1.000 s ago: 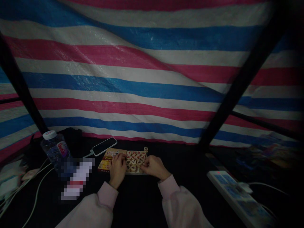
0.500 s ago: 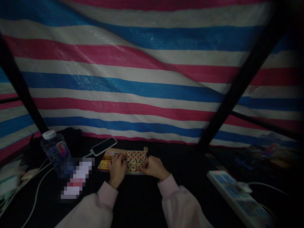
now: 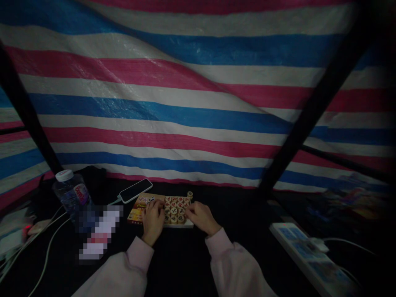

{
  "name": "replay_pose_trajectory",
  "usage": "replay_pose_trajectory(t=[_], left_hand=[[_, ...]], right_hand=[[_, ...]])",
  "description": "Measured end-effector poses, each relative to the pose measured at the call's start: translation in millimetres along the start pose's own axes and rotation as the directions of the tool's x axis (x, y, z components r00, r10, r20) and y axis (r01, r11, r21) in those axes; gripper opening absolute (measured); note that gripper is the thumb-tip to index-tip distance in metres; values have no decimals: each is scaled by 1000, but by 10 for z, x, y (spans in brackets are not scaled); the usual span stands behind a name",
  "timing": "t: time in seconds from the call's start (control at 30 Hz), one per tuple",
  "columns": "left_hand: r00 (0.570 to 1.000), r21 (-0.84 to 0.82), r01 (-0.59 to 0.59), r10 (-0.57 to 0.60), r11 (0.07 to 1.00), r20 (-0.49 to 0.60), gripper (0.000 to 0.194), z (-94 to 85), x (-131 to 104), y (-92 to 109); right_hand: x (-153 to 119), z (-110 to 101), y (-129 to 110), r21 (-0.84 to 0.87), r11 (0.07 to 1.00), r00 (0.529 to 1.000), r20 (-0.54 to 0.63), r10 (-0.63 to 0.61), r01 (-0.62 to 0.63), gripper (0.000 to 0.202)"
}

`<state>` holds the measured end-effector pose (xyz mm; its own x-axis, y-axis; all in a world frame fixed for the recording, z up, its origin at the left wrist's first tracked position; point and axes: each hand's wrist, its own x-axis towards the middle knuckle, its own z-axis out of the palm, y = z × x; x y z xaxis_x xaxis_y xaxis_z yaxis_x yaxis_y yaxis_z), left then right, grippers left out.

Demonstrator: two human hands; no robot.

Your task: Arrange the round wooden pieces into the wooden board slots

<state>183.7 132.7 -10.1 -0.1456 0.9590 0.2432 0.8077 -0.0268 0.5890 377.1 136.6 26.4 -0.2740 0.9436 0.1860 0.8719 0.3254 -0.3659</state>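
Round wooden Chinese chess pieces (image 3: 174, 210) with red and black characters stand in rows in a shallow pale tray (image 3: 188, 225). Under my left hand (image 3: 153, 216) lies the printed cardboard chess box (image 3: 135, 215). That hand rests with its fingers apart across the box, the fingertips by the tray's left side. My right hand (image 3: 200, 217) is at the tray's right edge, thumb and fingers closed together over the end of the rows, apparently on a chess piece that they mostly hide. One loose chess piece (image 3: 189, 194) stands just behind the tray's far right corner.
A white-framed phone (image 3: 136, 190) on a cable lies behind the box. To the left are a clear plastic bottle (image 3: 72, 198), a blurred-out patch and white cables. A white power strip (image 3: 305, 251) runs along the right. Striped sheeting (image 3: 173, 107) and dark poles enclose the back.
My right hand has shifted slightly up and right, off the near row, baring the near right corner of the tray. My left hand stays on the box.
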Motion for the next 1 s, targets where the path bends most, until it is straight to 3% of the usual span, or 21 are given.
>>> replay_pose_trajectory(t=[0.1, 0.3, 0.6, 0.83, 1.0], left_hand=[[1000, -1, 4, -4, 1000, 0, 26, -3, 3, 2], [1000, -12, 4, -4, 1000, 10, 26, -13, -2, 8], [1000, -30, 5, -5, 1000, 11, 27, -9, -2, 4], [1000, 0, 3, -3, 1000, 12, 26, -19, -2, 9], [1000, -16, 7, -7, 1000, 12, 26, -18, -5, 14]], right_hand=[[-1, -11, -20, 26, 999, 1000, 2, -28, 28, 28], [1, -22, -25, 95, 995, 993, -114, -8, 19, 27], [20, 67, 27, 110, 992, 997, -49, -63, 68, 24], [74, 129, 162, 76, 995, 960, -267, 86, -68, 32], [163, 227, 391, 105, 988, 953, -268, 140, -116, 48]])
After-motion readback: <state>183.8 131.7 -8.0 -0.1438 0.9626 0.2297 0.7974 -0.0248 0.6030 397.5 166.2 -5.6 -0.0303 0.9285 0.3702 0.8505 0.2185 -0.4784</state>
